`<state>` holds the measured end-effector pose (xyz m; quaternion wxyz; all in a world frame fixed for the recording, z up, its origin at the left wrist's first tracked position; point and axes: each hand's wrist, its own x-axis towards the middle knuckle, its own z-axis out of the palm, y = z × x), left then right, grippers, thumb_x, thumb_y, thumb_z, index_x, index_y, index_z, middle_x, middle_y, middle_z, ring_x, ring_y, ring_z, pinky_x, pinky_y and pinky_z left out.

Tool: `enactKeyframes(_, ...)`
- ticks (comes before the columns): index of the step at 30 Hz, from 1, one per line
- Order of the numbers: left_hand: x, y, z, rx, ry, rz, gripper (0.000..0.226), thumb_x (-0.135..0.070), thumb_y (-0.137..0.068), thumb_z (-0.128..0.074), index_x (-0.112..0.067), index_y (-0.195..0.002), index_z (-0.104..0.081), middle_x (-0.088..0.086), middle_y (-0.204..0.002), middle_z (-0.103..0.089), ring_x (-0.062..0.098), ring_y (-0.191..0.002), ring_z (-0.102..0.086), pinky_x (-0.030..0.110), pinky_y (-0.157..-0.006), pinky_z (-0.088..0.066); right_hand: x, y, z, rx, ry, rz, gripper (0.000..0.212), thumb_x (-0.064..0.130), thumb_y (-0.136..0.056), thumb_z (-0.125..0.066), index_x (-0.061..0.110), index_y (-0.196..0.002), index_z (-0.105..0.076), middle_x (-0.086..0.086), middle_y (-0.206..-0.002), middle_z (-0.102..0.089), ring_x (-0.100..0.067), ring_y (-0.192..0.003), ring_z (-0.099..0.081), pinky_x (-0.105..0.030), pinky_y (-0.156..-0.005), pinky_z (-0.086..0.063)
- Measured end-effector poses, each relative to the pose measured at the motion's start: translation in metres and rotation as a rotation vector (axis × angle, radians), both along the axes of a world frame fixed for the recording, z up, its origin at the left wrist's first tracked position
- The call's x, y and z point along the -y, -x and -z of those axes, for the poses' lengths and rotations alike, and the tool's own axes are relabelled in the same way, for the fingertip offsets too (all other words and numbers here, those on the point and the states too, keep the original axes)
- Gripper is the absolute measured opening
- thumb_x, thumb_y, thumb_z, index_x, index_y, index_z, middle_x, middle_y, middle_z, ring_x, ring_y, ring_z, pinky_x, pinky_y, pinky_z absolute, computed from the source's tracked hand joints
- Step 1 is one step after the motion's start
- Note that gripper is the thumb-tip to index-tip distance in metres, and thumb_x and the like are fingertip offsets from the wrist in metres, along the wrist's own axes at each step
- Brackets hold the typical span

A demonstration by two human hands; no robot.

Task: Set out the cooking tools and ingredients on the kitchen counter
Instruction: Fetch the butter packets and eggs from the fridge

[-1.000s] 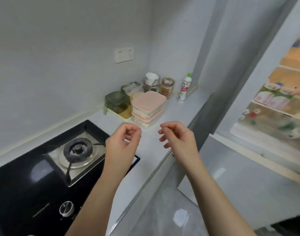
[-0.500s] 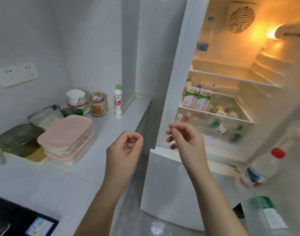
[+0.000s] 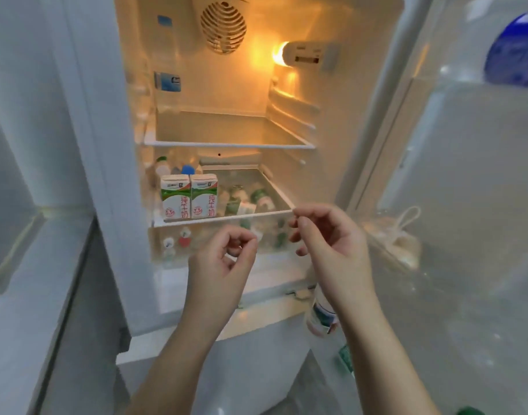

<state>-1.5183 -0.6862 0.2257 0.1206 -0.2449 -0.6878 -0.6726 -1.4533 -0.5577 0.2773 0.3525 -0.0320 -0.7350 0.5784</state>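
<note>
Ingredients come into sight only now: two white-and-green card milk cartons (image 3: pixel 189 196) stand side by side, touching, at the near left of the middle glass shelf (image 3: pixel 265 213) in the open white fridge (image 3: pixel 107 145). A second ago the view faced the white counter (image 3: pixel 32 295) with its hob and boxes. It has since swung right, so the counter is only a strip at the left edge. In my judgement the person is now fetching from the fridge, and nothing has been taken out yet.

The left hand (image 3: pixel 223 265) and the right hand (image 3: pixel 328 238) stay raised just in front of the shelf edge. Both are loosely curled and empty, as they were a second ago, and neither touches a carton.

Counted: two cartons, two empty hands and two glass shelves, the upper glass shelf (image 3: pixel 226 144) bare. There is one lit lamp (image 3: pixel 282 53) on the right wall and one round fan grille (image 3: pixel 223 26) on the far wall. Small bottles lie behind and below the cartons, too blurred to count. On the open door at right hangs one pale drawstring bag (image 3: pixel 403 235).
</note>
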Motion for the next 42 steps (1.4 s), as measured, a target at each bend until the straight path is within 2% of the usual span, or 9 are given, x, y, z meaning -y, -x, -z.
enactKeyframes(5, -0.067, 0.044, -0.023, -0.149, 0.043, 0.282, 0.017, -0.007, -0.085, -0.065, -0.024, -0.084, -0.064, -0.012, -0.079, -0.061, 0.008, -0.070, -0.056, 0.014, -0.062, -0.042, -0.044, 0.004, -0.019, -0.032, -0.120, 0.291, 0.028, -0.003, -0.089, -0.057, 0.023, -0.086, -0.067, 0.002, -0.079, -0.070, -0.012, -0.068, -0.065, -0.023, -0.060, -0.051)
enactKeyframes(13, -0.147, 0.058, -0.046, -0.318, 0.116, 0.651, 0.008, -0.013, -0.085, -0.066, -0.021, -0.086, -0.067, -0.012, -0.079, -0.064, 0.004, -0.077, -0.059, 0.010, -0.064, -0.044, -0.082, -0.023, -0.023, 0.092, -0.237, 0.755, 0.023, 0.006, -0.088, -0.061, 0.027, -0.085, -0.068, 0.006, -0.077, -0.071, -0.013, -0.068, -0.066, -0.033, -0.066, -0.056)
enactKeyframes(17, -0.177, 0.060, -0.054, -0.366, 0.189, 0.725, 0.006, -0.016, -0.084, -0.066, -0.021, -0.087, -0.067, -0.009, -0.079, -0.066, 0.006, -0.077, -0.059, 0.020, -0.070, -0.048, -0.096, -0.029, -0.022, 0.255, -0.378, 0.937, 0.026, 0.009, -0.087, -0.064, 0.034, -0.080, -0.062, 0.016, -0.073, -0.066, 0.001, -0.070, -0.062, -0.006, -0.062, -0.044)
enactKeyframes(20, -0.195, 0.058, -0.055, -0.432, 0.304, 0.791, 0.008, -0.022, -0.085, -0.064, -0.024, -0.093, -0.067, -0.009, -0.086, -0.064, 0.006, -0.077, -0.059, 0.028, -0.075, -0.049, -0.103, -0.032, -0.016, 0.432, -0.437, 0.974, 0.027, 0.009, -0.086, -0.063, 0.036, -0.084, -0.062, 0.023, -0.073, -0.062, 0.007, -0.070, -0.057, -0.007, -0.059, -0.041)
enactKeyframes(28, -0.210, 0.063, -0.050, -0.556, 0.487, 0.845, 0.020, -0.023, -0.089, -0.060, -0.023, -0.108, -0.068, -0.009, -0.099, -0.055, 0.004, -0.080, -0.049, 0.020, -0.075, -0.042, -0.110, -0.032, -0.007, 0.609, -0.455, 0.970, 0.016, 0.025, -0.084, -0.064, 0.035, -0.095, -0.067, 0.019, -0.055, -0.055, -0.007, -0.051, -0.050, -0.031, -0.058, -0.047)
enactKeyframes(31, -0.212, 0.066, -0.050, -0.555, 0.499, 0.851, 0.018, -0.023, -0.090, -0.060, -0.022, -0.105, -0.070, -0.010, -0.097, -0.052, 0.002, -0.078, -0.049, 0.018, -0.074, -0.039, -0.113, -0.028, -0.005, 0.620, -0.451, 0.966, 0.017, 0.026, -0.084, -0.065, 0.034, -0.099, -0.067, 0.031, -0.065, -0.057, -0.004, -0.051, -0.047, -0.028, -0.059, -0.044)
enactKeyframes(33, -0.213, 0.067, -0.050, -0.536, 0.508, 0.862, 0.014, -0.023, -0.089, -0.061, -0.022, -0.099, -0.071, -0.010, -0.096, -0.051, 0.001, -0.075, -0.048, 0.017, -0.072, -0.038, -0.115, -0.026, -0.005, 0.636, -0.472, 0.966, 0.022, 0.024, -0.083, -0.065, 0.034, -0.102, -0.067, 0.021, -0.087, -0.062, 0.000, -0.060, -0.045, -0.030, -0.070, -0.048)
enactKeyframes(36, -0.215, 0.066, -0.051, -0.524, 0.512, 0.846, 0.009, -0.023, -0.089, -0.062, -0.019, -0.088, -0.070, -0.007, -0.094, -0.052, 0.007, -0.077, -0.052, 0.020, -0.073, -0.040, -0.116, -0.024, -0.006, 0.678, -0.480, 0.967, 0.014, 0.022, -0.083, -0.067, 0.030, -0.094, -0.071, 0.010, -0.091, -0.061, -0.003, -0.068, -0.047, -0.031, -0.076, -0.048)
enactKeyframes(42, -0.214, 0.062, -0.047, -0.568, 0.484, 0.791, 0.013, -0.021, -0.094, -0.053, -0.017, -0.083, -0.059, -0.006, -0.093, -0.050, 0.015, -0.080, -0.055, 0.036, -0.076, -0.046, -0.112, -0.026, -0.003, 0.683, -0.535, 0.989, 0.012, 0.019, -0.087, -0.059, 0.026, -0.078, -0.059, 0.009, -0.083, -0.055, -0.007, -0.067, -0.049, -0.032, -0.070, -0.045)
